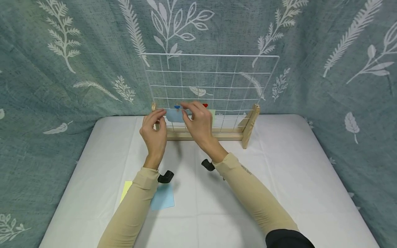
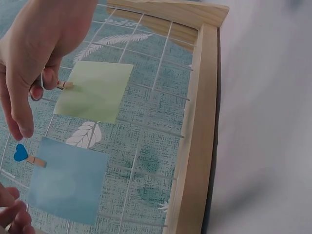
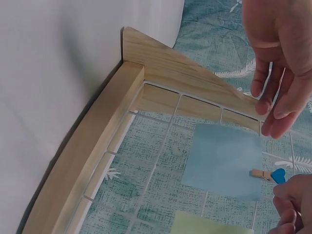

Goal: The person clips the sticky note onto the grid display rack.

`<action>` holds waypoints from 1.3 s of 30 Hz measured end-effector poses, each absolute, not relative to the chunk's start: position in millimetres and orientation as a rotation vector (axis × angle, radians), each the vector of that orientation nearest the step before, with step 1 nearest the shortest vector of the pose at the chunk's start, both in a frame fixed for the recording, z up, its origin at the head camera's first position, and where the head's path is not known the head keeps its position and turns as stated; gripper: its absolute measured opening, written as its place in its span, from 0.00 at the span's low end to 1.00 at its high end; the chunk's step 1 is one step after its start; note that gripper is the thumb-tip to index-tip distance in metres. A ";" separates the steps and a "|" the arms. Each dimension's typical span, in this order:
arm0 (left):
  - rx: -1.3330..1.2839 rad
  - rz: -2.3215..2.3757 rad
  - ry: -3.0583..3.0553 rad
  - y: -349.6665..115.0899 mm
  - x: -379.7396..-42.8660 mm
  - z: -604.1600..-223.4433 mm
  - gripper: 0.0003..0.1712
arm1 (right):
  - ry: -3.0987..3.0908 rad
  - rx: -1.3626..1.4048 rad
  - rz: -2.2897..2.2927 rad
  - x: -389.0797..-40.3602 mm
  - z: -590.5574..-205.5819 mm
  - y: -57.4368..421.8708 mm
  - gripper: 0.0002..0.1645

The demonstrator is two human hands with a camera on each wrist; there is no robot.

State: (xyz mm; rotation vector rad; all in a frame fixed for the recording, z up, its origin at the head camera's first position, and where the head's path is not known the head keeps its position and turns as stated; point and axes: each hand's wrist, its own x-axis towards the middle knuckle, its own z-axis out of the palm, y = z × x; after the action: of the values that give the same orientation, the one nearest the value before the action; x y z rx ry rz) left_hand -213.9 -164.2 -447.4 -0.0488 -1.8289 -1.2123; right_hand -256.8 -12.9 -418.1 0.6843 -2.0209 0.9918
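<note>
Right grip (image 1: 201,123) parted, empty, just beside the heart clip (image 3: 264,175). Left grip (image 1: 155,133) loosely bent, also empty. Clip pins blue note (image 3: 224,160) to grid (image 1: 211,55) between both grips.

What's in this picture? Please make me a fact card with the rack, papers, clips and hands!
Rack: white wire grid on a wooden base
Papers on rack: blue note on the person's left, green note on the right
Clips: blue heart clip on the blue note; red heart above the green note
Left hand: close to the blue note's left edge
Right hand: beside the blue heart clip; can't tell if touching
Papers on white table: yellow sheet and blue sheet, partly behind the left sleeve
</note>
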 end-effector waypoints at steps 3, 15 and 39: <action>-0.069 -1.209 -1.793 -161.7 -212.1 -447.3 0.12 | -2.027 0.685 1.002 -253.9 -421.4 -9.1 0.12; -0.081 -1.158 -1.800 -162.4 -202.2 -447.4 0.14 | -2.170 0.690 0.986 -234.1 -425.2 21.3 0.11; -0.053 -1.073 -2.008 -187.0 -181.7 -476.2 0.13 | -2.402 0.583 0.952 -195.1 -452.7 85.4 0.07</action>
State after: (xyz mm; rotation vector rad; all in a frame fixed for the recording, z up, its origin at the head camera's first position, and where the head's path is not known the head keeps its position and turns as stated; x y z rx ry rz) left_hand -181.7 -187.0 -476.2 -0.0530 -2.0082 -1.0730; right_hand -195.1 85.4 -452.7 0.5829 -2.4022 0.9516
